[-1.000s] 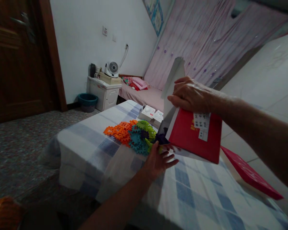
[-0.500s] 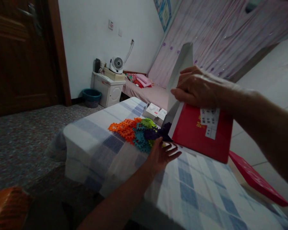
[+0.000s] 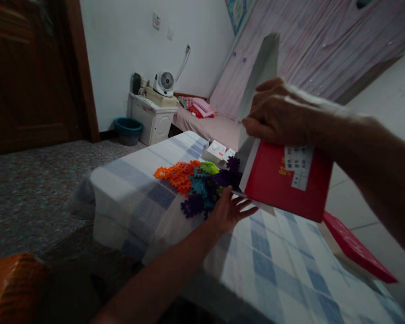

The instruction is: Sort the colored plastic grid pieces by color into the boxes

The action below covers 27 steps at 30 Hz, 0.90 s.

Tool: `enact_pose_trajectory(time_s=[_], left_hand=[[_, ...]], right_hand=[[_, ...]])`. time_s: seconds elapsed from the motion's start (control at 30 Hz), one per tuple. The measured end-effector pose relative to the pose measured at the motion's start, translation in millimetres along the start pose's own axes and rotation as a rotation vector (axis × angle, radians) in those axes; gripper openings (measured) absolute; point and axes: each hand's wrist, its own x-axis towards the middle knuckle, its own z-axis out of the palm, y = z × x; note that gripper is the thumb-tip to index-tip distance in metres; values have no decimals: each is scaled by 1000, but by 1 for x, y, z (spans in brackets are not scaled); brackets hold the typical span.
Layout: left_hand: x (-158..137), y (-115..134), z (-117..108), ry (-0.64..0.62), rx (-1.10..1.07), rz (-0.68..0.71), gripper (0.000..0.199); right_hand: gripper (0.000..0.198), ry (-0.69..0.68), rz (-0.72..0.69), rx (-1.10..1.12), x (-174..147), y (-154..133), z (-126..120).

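My right hand grips a red box by its upper edge and holds it tipped on its side, its mouth facing left. White labels are stuck on the box's red face. Below its lower edge is my left hand, palm up with fingers spread; whether it touches the box I cannot tell. Beside the mouth lies a heap of plastic gear pieces: orange gears, teal gears, lime green gears and dark purple gears. More purple pieces sit right at the opening. The box's inside is mostly hidden.
A blue-and-white checked cloth covers the table. Small white boxes stand behind the heap, and a red lid lies at the right. Beyond are a bed, a white cabinet with a fan, and a teal bucket.
Purple gears have come out of the box and now lie at the front of the heap, partly covering the teal ones. Both hands keep nearly the same places; the view has shifted slightly.
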Motion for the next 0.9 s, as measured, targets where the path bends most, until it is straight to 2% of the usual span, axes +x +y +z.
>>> enact_pose_trajectory(time_s=[0.13,0.27,0.4,0.5,0.6,0.73,0.9], left_hand=[[5,-14,-3,17,60,-132,24],[16,-23,-2,44,83,-60,12],[16,-18,6,69,99,-74,14],[10,-14,12,62,113,-67,15],[5,-13,12,92,142,-39,16],[4,-12,15,106,195,-109,18],[1,-12,30,82,226,-76,15]], right_hand=[[45,-15,13,77,2,-2,19],[44,-8,84,78,-2,-5,29],[47,-48,203,47,-13,-8,12],[48,1,268,9,-22,-9,-3],[44,-4,251,-24,-27,-13,-1],[44,-75,284,-17,-34,-18,3],[49,24,336,-118,-35,-23,-21]])
